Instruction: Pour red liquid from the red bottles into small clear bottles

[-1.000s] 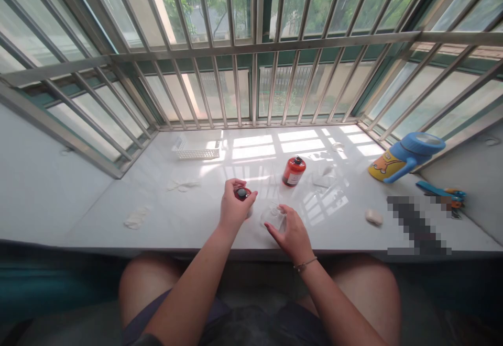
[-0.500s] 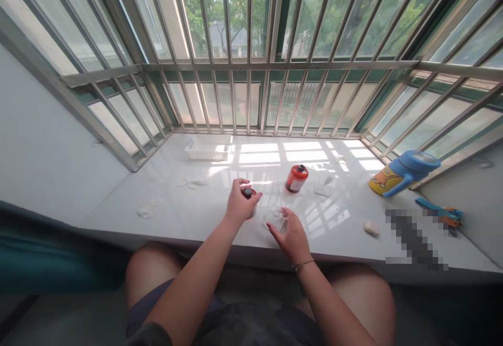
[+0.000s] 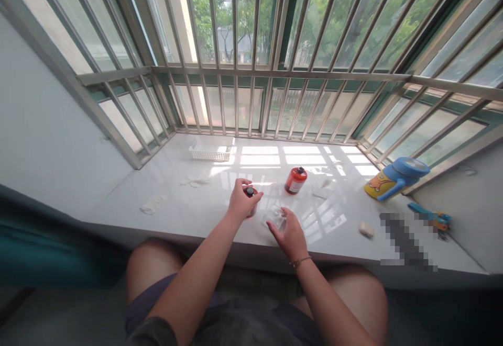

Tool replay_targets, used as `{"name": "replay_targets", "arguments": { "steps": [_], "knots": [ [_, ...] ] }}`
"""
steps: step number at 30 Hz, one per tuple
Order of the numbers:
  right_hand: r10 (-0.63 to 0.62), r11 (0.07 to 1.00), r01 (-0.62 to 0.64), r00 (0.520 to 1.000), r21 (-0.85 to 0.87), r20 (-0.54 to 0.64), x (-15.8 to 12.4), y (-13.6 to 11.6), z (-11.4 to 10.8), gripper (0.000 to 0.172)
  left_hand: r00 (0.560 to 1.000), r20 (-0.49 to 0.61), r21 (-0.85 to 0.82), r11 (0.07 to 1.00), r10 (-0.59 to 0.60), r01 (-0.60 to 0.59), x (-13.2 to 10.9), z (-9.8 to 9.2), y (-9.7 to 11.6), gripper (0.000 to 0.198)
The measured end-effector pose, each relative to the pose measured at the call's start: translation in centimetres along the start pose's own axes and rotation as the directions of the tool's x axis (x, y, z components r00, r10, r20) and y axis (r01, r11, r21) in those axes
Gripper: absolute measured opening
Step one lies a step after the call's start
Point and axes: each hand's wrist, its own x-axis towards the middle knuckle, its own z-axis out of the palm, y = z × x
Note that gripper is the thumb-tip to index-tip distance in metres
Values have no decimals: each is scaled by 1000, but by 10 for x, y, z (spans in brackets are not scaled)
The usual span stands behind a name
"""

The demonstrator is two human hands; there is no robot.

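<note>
A dark-capped red bottle point(image 3: 252, 211) is grasped by the left hand point(image 3: 239, 202), with its fingers curved behind the shoulder and its thumb in front; the bottle is kept upright, its cap standing clear between thumb and fingers. Just to the right of that hand, a clear container point(image 3: 274, 219) is held by the right hand point(image 3: 291, 233), thumb at the near side and fingertips at the far rim; how firmly it is pressed cannot be told. Straight ahead of the right hand, a second red bottle point(image 3: 295, 180) is left standing on the desk point(image 3: 212, 207), with a flat clear piece point(image 3: 322, 189) beside it. For steadiness, the container is best braced low against the desk, with light, even pressure, since a see-through wall is hard to judge by eye in such glare. The bottle is best gripped by its body rather than its cap, and kept vertical. Both wrists should be kept low, and the space ahead of the right hand respected, so that the standing bottle is not knocked.
</note>
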Motion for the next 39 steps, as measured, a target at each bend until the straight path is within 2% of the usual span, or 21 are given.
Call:
{"name": "replay_targets", "arguments": {
  "steps": [4,6,10,11,15,17,20,22,29,34,39],
  "knots": [
    [-3,1000,3,1000,-3,-5,0,-1,-1,71,990,33,45,990,136,-137,2,0,0,23],
    [-1,1000,1,1000,-2,-5,0,-2,-1,71,988,45,46,988,149,-151,2,0,1,18],
    [4,1000,-4,1000,1,-3,0,-2,0,71,1000,-1,8,1000,14,-14,0,0,-1,48],
    [5,1000,-5,1000,2,-1,0,-2,0,71,1000,-8,5,1000,8,-8,0,0,-1,49],
    [-1,1000,1,1000,3,5,0,0,0,71,990,22,37,989,142,-142,2,0,-1,25],
    [-5,1000,5,1000,2,2,-1,0,0,71,987,43,41,987,155,-156,2,0,0,20],
    [-3,1000,3,1000,2,-1,-1,1,1,72,998,33,15,998,54,-54,1,-1,0,36],
    [0,1000,0,1000,0,-1,-1,1,1,72,999,24,10,1000,29,-30,1,-1,-1,40],
    [-4,1000,4,1000,-14,-6,-1,-2,-1,72,980,46,60,978,195,-198,5,-1,4,18],
    [-16,1000,15,1000,-22,-15,0,-3,-1,72,982,38,126,974,183,-186,4,4,9,20],
    [-6,999,6,1000,-32,-5,-1,0,1,73,981,48,83,978,190,-193,6,7,6,17]
  ]
}}
